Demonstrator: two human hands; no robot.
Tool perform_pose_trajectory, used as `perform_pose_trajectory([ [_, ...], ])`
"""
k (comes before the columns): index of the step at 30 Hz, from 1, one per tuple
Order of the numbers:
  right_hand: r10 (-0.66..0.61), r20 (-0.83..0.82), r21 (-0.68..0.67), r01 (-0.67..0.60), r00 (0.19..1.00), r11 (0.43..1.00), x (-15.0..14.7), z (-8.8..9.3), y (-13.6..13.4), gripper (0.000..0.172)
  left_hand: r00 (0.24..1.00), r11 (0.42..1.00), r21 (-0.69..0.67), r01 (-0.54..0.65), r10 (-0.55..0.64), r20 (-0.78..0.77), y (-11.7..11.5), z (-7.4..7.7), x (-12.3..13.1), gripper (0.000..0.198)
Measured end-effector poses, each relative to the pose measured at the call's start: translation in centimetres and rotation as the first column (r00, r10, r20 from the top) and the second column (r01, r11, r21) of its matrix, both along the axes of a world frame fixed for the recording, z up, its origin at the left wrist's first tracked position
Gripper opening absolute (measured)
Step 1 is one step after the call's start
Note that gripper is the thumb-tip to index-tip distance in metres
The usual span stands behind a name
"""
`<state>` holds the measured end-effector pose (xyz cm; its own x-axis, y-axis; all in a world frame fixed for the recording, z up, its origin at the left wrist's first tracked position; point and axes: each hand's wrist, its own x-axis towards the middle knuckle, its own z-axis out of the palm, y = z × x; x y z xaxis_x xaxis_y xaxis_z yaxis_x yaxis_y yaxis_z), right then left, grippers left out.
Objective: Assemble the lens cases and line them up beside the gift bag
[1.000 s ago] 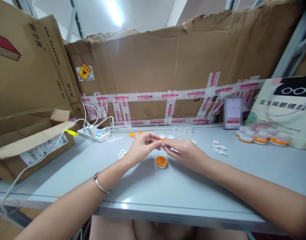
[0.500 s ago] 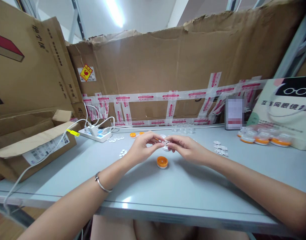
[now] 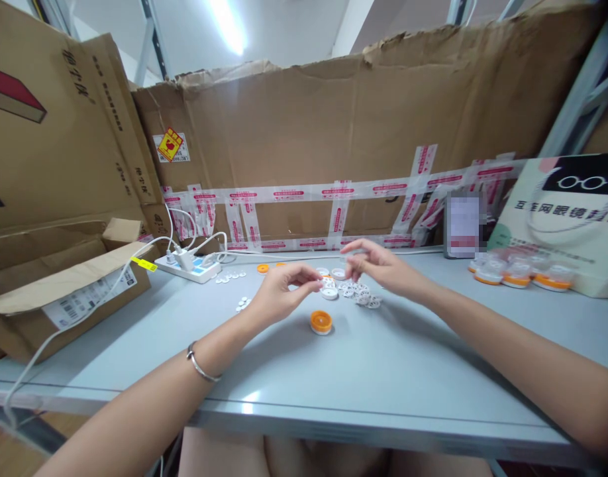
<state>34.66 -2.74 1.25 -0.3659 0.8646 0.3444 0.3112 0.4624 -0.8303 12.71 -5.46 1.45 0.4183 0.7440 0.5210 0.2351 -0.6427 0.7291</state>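
Thumb and fingers of my left hand (image 3: 290,291) are closed on a small white perforated disc (image 3: 328,282), over a round white part (image 3: 329,293) on the table. My right hand (image 3: 376,266) hovers to the right with curled fingers held apart; I see nothing gripped in it. Below that hand lies a loose pile of white perforated discs (image 3: 362,295). A round orange cup with a white base (image 3: 321,322) stands nearer me, between the forearms. Another white ring (image 3: 338,273) sits just behind my left fingertips.
Small white pieces (image 3: 243,304) and orange rings (image 3: 263,268) lie to the left. A power strip (image 3: 197,268) and an open carton (image 3: 98,291) stand farther left. Orange-based clear containers (image 3: 516,273), a phone (image 3: 463,226) and a paper bag (image 3: 547,235) are at right.
My right hand has let go of the white disc and moved right and back, uncovering the disc pile. The left hand stays almost in place with the disc.
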Motion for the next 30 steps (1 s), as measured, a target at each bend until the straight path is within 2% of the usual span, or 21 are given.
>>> perform_pose_trajectory([
  [2,-0.218,0.052,0.150,0.208,0.975,0.966,1.7,-0.6,1.8,0.027,0.999,0.999,-0.017,-0.028,0.028,0.017,0.1,0.1,-0.1,0.009],
  [4,-0.332,0.206,0.242,0.281,0.920,0.929,3.1,-1.5,3.4,0.023,0.999,0.999,-0.021,-0.034,0.034,0.002,0.1,0.1,-0.1,0.009],
  [6,-0.309,0.329,0.272,0.224,0.892,0.936,3.9,-2.4,4.3,0.021,0.999,0.999,-0.012,-0.032,0.031,-0.028,0.1,0.1,-0.1,0.009],
  [9,-0.170,0.433,0.221,0.078,0.885,0.972,4.0,-3.1,4.6,0.025,0.998,1.000,-0.004,-0.030,0.030,-0.048,0.0,0.1,-0.1,0.009],
  [11,-0.095,0.468,0.182,0.010,0.879,0.983,3.9,-3.2,4.4,0.026,0.998,0.999,-0.008,-0.033,0.032,-0.047,0.0,0.1,-0.1,0.009],
  [14,-0.068,0.489,0.169,-0.018,0.870,0.985,3.9,-2.8,4.1,0.023,0.999,0.999,-0.002,-0.035,0.034,-0.041,0.1,0.2,-0.1,0.009],
  [18,-0.139,0.459,0.155,0.075,0.878,0.985,4.3,-1.9,3.7,0.020,0.999,1.000,-0.002,-0.025,0.025,-0.040,0.1,0.2,-0.1,0.009],
  [21,-0.144,0.410,0.038,0.141,0.901,0.989,4.3,-1.0,3.1,0.023,0.999,1.000,-0.005,-0.020,0.020,-0.033,0.1,0.2,-0.1,0.009],
  [26,-0.082,0.210,-0.125,0.110,0.974,0.986,3.2,0.6,1.2,0.029,0.999,1.000,-0.012,-0.019,0.019,-0.026,0.2,0.1,-0.2,0.009],
  [30,-0.002,-0.005,-0.256,0.001,1.000,0.967,1.8,1.1,0.0,0.027,0.999,0.999,-0.021,-0.028,0.027,-0.040,0.2,0.0,-0.1,0.009],
])
